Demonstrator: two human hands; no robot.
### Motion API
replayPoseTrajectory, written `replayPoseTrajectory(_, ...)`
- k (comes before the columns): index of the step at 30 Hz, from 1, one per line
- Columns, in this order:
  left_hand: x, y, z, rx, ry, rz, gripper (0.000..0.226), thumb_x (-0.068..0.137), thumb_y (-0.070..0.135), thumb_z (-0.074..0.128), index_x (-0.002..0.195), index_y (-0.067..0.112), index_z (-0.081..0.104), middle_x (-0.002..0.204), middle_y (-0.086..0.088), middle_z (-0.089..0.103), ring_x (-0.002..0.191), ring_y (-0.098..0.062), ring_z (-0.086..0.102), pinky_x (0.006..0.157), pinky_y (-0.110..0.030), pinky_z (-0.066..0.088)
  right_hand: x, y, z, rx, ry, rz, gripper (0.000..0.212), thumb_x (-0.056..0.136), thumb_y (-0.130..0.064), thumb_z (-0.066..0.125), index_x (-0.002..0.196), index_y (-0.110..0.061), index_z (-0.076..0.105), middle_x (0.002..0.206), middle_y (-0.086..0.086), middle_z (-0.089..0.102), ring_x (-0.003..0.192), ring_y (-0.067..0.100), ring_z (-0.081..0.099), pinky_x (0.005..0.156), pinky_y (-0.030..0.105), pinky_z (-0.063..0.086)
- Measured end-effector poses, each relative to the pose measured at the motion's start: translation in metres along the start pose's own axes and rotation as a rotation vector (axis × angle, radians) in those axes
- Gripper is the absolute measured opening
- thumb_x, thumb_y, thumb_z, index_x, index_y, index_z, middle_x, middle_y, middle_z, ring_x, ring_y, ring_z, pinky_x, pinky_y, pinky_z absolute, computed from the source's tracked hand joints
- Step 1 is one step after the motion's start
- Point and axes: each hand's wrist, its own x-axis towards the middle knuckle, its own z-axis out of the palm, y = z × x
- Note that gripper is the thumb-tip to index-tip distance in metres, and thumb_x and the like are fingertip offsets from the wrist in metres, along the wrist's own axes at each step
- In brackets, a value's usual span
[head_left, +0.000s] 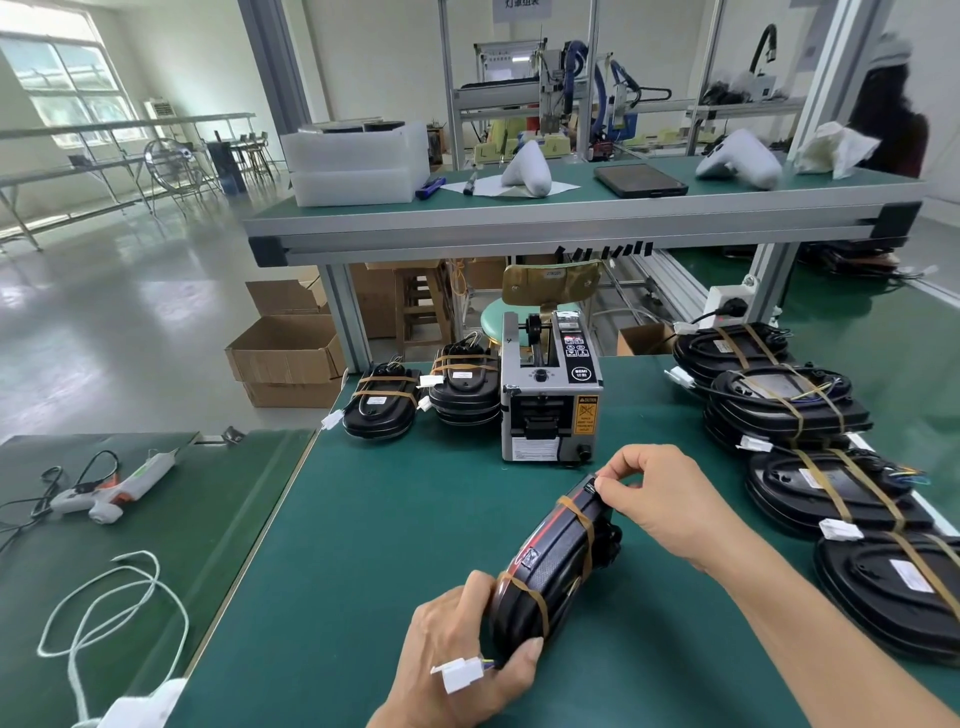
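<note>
The left hand (462, 660) is gripping the near end of a black lamp unit (550, 566), thumb curled under its lower edge and fingers wrapped over the rounded top. A white connector (460, 674) on a short lead is lying across that hand's knuckles. The right hand (660, 499) is coming in from the right, with thumb and forefinger pinching the unit's far upper corner. Whether a bit of tape is sitting between those fingertips is too small to tell.

The unit is standing on edge on the green surface (395, 519), tilted, with two brown tape bands (587, 525) crossing it. Its long axis is running from the left hand, near and low, up and away to the right hand. Each hand is therefore holding one end, and the body of the unit is lying between them.

Just beyond the right hand, a grey tape dispenser (550, 395) is facing the person. The right hand is the nearer one to its outlet, so it looks better placed to fetch a strip. Taped units (789, 400) are lying in a row along the right edge, and two more stacks (382, 405) are standing left of the dispenser.
</note>
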Motion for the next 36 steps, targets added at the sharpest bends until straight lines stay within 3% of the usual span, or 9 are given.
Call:
replayPoseTrajectory(6,0.001,0.001,-0.001,0.002,-0.001,-0.001,0.047,0.075,0.059,0.069,0.088,0.014,0.061,0.065,0.011,0.057,0.057,-0.013,0.054,0.05,-0.028,0.048,-0.002,-0.002,-0.001,-0.051,0.006,0.005,0.016,0.087,-0.03,0.073,0.071,-0.029,0.07,0.083,-0.011,0.072,0.066,0.017,0.062,0.069,0.036,0.057)
replayPoseTrajectory(11,0.001,0.003,-0.002,0.015,0.004,0.002,0.046,0.072,0.058,0.069,0.083,0.015,0.059,0.064,0.012,0.056,0.057,-0.012,0.053,0.05,-0.025,0.046,-0.004,-0.006,0.0,-0.068,0.018,0.013,0.014,0.085,-0.03,0.071,0.071,-0.03,0.069,0.071,-0.009,0.071,0.052,0.007,0.052,0.052,0.026,0.046)
replayPoseTrajectory(16,0.001,0.004,-0.002,0.013,0.007,0.001,0.046,0.072,0.057,0.07,0.084,0.015,0.059,0.064,0.011,0.057,0.056,-0.013,0.053,0.05,-0.025,0.045,-0.007,-0.01,0.0,-0.096,0.03,0.013,0.015,0.084,-0.029,0.072,0.07,-0.03,0.069,0.067,-0.012,0.069,0.051,0.001,0.053,0.047,0.017,0.04)
replayPoseTrajectory(23,0.001,0.003,-0.002,-0.006,-0.003,-0.005,0.044,0.071,0.056,0.073,0.086,0.018,0.057,0.065,0.011,0.055,0.057,-0.011,0.051,0.051,-0.024,0.044,-0.006,-0.009,0.001,-0.106,0.034,0.027,0.015,0.085,-0.031,0.073,0.07,-0.03,0.068,0.072,-0.015,0.07,0.065,0.003,0.063,0.055,0.021,0.046)
replayPoseTrajectory(27,0.0,0.002,-0.002,-0.001,0.0,-0.008,0.044,0.072,0.056,0.072,0.085,0.016,0.058,0.065,0.011,0.056,0.057,-0.012,0.052,0.051,-0.026,0.046,-0.003,-0.007,0.001,-0.089,0.018,0.022,0.018,0.085,-0.035,0.074,0.07,-0.031,0.068,0.075,-0.026,0.068,0.067,-0.003,0.062,0.053,0.016,0.041)
replayPoseTrajectory(31,0.001,0.003,-0.003,0.013,-0.002,-0.007,0.045,0.072,0.057,0.07,0.085,0.015,0.06,0.065,0.01,0.057,0.057,-0.013,0.054,0.051,-0.027,0.048,-0.001,-0.004,0.0,-0.057,0.026,0.028,0.019,0.085,-0.035,0.077,0.068,-0.029,0.069,0.075,-0.021,0.07,0.064,-0.003,0.061,0.05,0.012,0.037)
replayPoseTrajectory(36,0.0,0.003,-0.003,0.004,-0.003,-0.007,0.045,0.073,0.057,0.07,0.086,0.015,0.059,0.065,0.011,0.056,0.057,-0.013,0.054,0.051,-0.025,0.046,0.001,0.0,0.004,-0.009,0.053,0.048,0.015,0.083,-0.033,0.081,0.074,-0.028,0.07,0.077,-0.016,0.071,0.076,0.002,0.064,0.062,0.021,0.045)
